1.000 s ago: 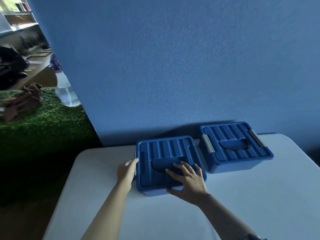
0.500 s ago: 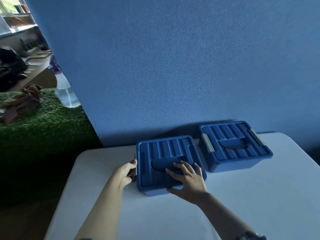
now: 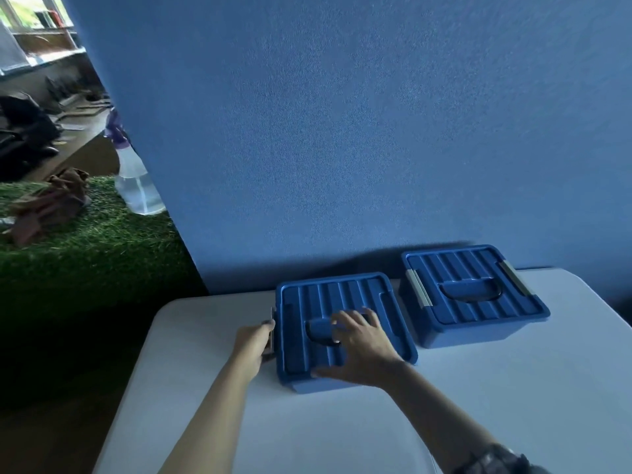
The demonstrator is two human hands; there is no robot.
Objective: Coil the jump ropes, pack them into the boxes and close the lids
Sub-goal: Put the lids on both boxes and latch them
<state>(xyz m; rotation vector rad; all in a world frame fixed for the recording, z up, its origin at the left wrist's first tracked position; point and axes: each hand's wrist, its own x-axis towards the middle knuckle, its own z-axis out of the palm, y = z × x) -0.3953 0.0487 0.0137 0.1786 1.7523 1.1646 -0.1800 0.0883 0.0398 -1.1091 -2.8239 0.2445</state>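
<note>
Two blue lidded boxes stand on the white table [image 3: 342, 432]. The near box [image 3: 342, 299] has its lid on, and my right hand [image 3: 362, 350] lies flat on the lid with fingers spread over the recessed handle. My left hand [image 3: 253, 343] is at the box's left side, fingers curled round the grey side latch [image 3: 272, 328]. The far box [image 3: 475, 295] sits to the right with its lid on and both grey latches folded up against it. No jump rope is visible.
A blue wall [image 3: 342, 131] rises right behind the table. To the left lie artificial grass [image 3: 85, 248], a clear spray bottle [image 3: 135, 179] and brown cloth [image 3: 51, 203]. The table's left edge is near my left arm.
My left hand has curled its fingers round the near box's left latch, which now stands out from the side. My right hand has slid slightly forward on the lid.
</note>
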